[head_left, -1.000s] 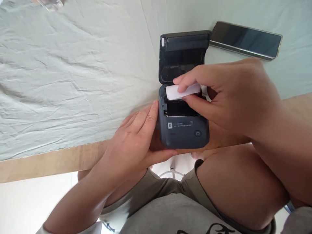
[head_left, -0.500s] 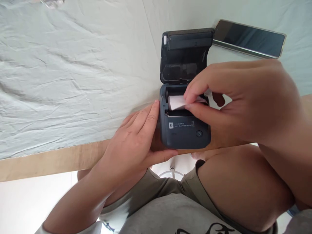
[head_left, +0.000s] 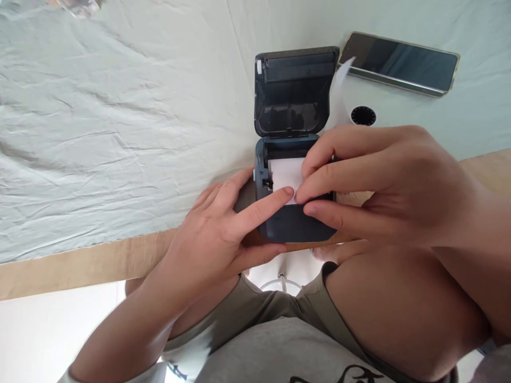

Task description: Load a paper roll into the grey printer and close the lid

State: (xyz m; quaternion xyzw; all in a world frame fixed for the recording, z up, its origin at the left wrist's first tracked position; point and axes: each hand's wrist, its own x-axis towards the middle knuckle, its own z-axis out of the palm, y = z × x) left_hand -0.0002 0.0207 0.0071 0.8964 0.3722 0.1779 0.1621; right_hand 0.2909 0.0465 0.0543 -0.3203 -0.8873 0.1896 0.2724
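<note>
A small dark blue portable label printer (head_left: pixel 295 226) sits at the table's front edge with its black lid (head_left: pixel 293 96) swung open. White label paper (head_left: pixel 285 173) lies in its compartment and reaches over the front lip. My left hand (head_left: pixel 215 229) holds the printer from its left side, thumb along the front, index fingertip pressing on the paper. At the paper's right part, my right hand (head_left: pixel 371 186) has its fingertips bunched against it, thumb slightly lower near the casing. That hand hides the right side of the compartment and the power button.
A phone (head_left: pixel 403 63) lies face up at the back right. Beside the lid a white strip (head_left: pixel 339 98) curls upward, next to a round black end (head_left: pixel 363 115) with a white rim. Clear plastic (head_left: pixel 82 6) rests at the far left on the pale cloth (head_left: pixel 120 133).
The paper now extends forward over the printer's lip. My left index finger has moved onto it from the casing's side. My right hand has shifted down, uncovering the white strip and round black end.
</note>
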